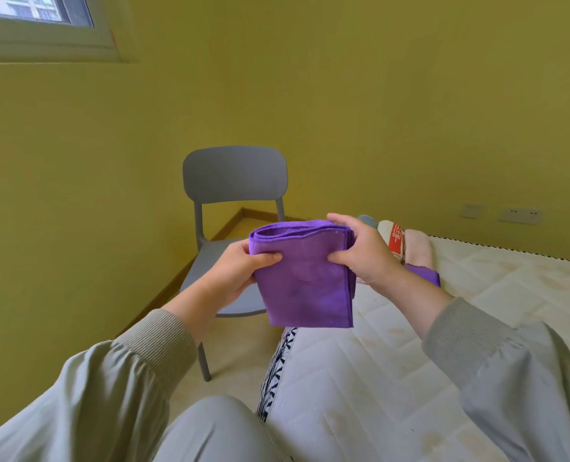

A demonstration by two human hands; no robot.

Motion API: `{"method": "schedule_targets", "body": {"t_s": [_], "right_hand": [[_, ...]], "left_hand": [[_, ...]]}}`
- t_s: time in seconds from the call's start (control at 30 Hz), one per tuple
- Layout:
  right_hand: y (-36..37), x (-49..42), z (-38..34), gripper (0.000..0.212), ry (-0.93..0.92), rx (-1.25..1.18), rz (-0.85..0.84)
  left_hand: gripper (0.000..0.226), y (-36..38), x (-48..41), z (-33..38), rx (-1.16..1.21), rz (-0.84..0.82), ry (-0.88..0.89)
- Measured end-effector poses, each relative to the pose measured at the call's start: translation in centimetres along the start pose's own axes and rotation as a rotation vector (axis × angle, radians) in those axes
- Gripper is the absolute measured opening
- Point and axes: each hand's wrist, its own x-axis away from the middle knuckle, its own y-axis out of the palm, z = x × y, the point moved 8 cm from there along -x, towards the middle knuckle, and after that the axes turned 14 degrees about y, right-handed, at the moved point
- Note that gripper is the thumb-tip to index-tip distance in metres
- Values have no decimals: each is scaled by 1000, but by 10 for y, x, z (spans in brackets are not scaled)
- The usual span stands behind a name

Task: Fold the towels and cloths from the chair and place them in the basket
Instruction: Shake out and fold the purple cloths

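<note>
Holding folded purple mesh cloth (305,278) in mid-air above mattress (377,361) edge: left hand (240,268) pinches left top corner, right hand (360,251) grips right edge, likely keeping layers aligned. Grey plastic chair (233,181) behind, seat bare; basket not visible.

window (33,11): cut off by top and left edges.
chair seat (207,261): largely hidden behind purple cloth (305,285) and left hand (240,271).
folded pile (417,248): partly hidden behind right hand (360,251); red print on the white piece too small to read.
purple strip (423,275): mostly covered by the right wrist; link to the held cloth not discernible.
mattress (477,295): cut off by right and bottom edges.
</note>
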Motion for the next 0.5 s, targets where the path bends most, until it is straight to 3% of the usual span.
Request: {"method": "schedule_targets", "body": {"t_s": [0.07,0.13,0.3,0.5], "right_hand": [[1,0,1,74,-14,30,19],[0,-4,10,73,85,-89,-7],[3,-5,25,34,258,-353,-159],[-6,1,29,20,262,-350,-260]], "left_hand": [[24,-3,-2,8,-123,10,62],[24,-6,-4,17,-251,16,136],[20,-4,-3,30,-470,-10,269],[18,8,3,2,-277,-154,-6]]}}
